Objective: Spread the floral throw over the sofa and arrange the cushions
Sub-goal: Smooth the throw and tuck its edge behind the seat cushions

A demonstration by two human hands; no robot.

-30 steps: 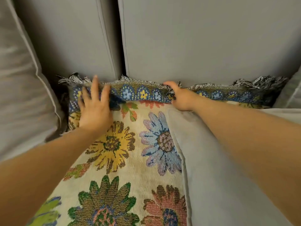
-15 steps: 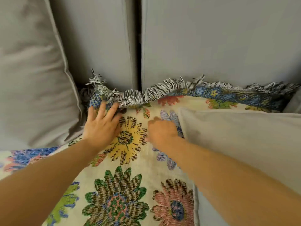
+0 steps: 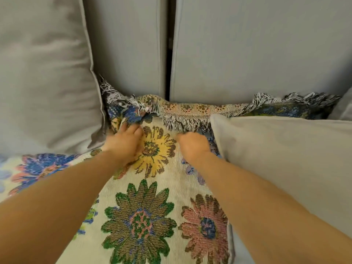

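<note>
The floral throw (image 3: 148, 210), cream with large woven flowers, lies over the sofa seat. Its fringed far edge (image 3: 186, 109) is folded back toward me, showing the pale reverse side along the grey back cushions (image 3: 247, 54). My left hand (image 3: 123, 143) grips a bunch of the throw near the left end of that fold. My right hand (image 3: 192, 145) is closed on the throw just under the fringe. One grey cushion (image 3: 42, 77) leans at the left, and another grey cushion (image 3: 285, 159) lies on the throw at the right, beside my right forearm.
A dark gap (image 3: 170, 54) runs between the two back cushions. A further grey cushion edge (image 3: 342, 107) shows at the far right. The throw continues to the left under the leaning cushion.
Both hands have drawn back from the sofa's back crease and closed on the throw. The fringed edge has flipped over toward me, exposing the reverse side.
</note>
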